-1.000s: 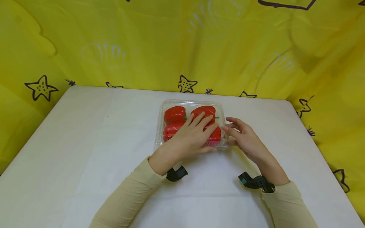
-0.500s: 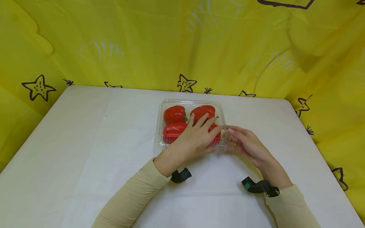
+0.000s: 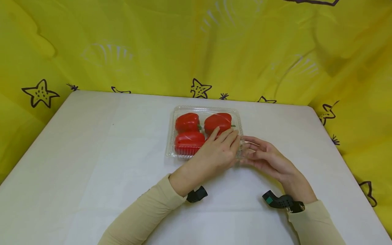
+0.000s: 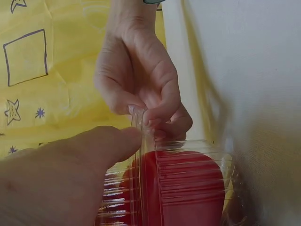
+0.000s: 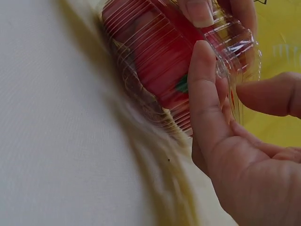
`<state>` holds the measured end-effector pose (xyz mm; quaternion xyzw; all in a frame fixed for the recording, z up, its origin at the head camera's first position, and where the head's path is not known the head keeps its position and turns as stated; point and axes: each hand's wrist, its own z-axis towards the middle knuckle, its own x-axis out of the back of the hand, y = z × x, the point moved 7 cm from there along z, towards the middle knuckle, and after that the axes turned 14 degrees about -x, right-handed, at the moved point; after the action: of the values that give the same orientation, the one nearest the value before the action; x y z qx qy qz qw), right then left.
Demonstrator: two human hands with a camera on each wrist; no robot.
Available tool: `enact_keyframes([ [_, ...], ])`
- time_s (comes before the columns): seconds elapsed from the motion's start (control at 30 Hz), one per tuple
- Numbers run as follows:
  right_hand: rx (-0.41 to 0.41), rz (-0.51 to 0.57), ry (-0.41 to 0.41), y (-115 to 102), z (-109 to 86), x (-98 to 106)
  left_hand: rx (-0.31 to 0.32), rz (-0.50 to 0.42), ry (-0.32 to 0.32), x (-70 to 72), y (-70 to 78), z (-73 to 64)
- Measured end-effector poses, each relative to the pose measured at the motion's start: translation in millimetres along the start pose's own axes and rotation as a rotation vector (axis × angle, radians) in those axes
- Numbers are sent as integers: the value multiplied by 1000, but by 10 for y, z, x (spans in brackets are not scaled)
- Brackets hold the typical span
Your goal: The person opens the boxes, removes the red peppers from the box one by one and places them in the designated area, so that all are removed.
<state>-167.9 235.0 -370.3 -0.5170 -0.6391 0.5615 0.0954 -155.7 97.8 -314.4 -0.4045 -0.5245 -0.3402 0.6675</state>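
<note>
A clear plastic clamshell box (image 3: 169, 139), its lid down, stands on the white table with several red bell peppers (image 3: 187, 122) inside. My left hand (image 3: 214, 151) lies over its front right part, fingers extended on the lid, covering one pepper. In the left wrist view, the left thumb (image 4: 113, 141) presses against the box's front rim (image 4: 136, 176). At the front right corner, my right hand (image 3: 272, 160) pinches the rim between thumb and fingers. In the right wrist view, the right index finger (image 5: 203, 89) touches the ridged wall near a green stem (image 5: 182, 84).
The white-covered table (image 3: 92, 163) extends around the box. A yellow curtain (image 3: 153, 44) with sea-creature drawings hangs behind and at both sides. Black camera mounts sit on the left wrist (image 3: 197, 194) and right wrist (image 3: 281, 200).
My left hand has slid right and toward me across the lid, uncovering the back right pepper. My right hand has moved slightly nearer me, onto the front right corner. The box stays in place.
</note>
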Motion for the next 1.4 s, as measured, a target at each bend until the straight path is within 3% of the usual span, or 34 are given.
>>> enact_keyframes([
  [0.17,0,6,-37,4,1,14,-12,29,-8,22,3,1],
  [0.4,-5,14,-51,21,-30,38,-95,21,108,54,74,-7],
  [0.57,-11,-8,-42,50,-28,56,-125,50,118,53,118,-15],
  [0.93,13,-31,-88,68,12,49,-54,153,220,55,187,14],
  [1.4,13,-100,-53,63,21,49,-15,195,249,19,232,41],
])
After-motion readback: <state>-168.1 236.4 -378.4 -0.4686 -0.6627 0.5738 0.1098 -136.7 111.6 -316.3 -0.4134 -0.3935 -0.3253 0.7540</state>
